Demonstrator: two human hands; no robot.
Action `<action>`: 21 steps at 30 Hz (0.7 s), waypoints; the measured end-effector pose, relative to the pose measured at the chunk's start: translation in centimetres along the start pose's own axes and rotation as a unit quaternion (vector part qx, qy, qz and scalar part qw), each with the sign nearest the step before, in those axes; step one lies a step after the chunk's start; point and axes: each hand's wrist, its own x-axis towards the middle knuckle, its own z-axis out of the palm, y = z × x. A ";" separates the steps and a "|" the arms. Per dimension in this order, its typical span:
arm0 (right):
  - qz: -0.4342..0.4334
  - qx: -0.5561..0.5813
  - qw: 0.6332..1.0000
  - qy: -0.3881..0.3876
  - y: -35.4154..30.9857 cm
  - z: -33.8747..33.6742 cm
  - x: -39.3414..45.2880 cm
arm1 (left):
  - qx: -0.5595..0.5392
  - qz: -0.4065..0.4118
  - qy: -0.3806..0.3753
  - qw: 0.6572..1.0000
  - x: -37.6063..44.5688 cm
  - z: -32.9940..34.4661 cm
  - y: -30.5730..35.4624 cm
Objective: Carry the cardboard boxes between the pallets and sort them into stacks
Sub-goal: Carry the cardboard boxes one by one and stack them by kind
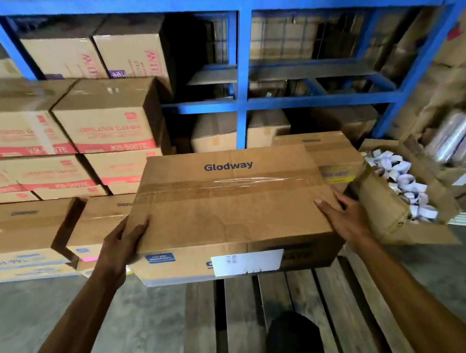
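Squarely, hands (229, 231) flanking Glodway box (228, 212)

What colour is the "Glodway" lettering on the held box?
Dark blue, on the box top; head view.

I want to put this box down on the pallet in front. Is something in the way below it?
Nothing visible blocks it. Both hands, left and right, grip the Glodway box above the pallet, whose near slats show bare. A dark shape, maybe a shoe, lies at the near edge.
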 end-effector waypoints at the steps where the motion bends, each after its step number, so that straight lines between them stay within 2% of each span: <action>1: -0.003 -0.002 1.000 -0.005 -0.1 0.5 3.2 | -0.002 0.005 0.002 1.000 2.6 1.6 0.5; 6: 0.001 -0.025 0.999 -0.021 2.0 5.5 21.5 | 0.018 0.000 0.010 1.000 18.4 9.8 0.5; 14: 0.026 -0.022 0.998 -0.044 10.9 18.8 50.1 | 0.072 -0.063 0.062 0.993 44.5 21.8 -8.5; 21: 0.024 -0.003 0.999 -0.034 17.3 24.6 63.9 | 0.053 -0.051 0.046 0.996 57.3 28.9 -13.0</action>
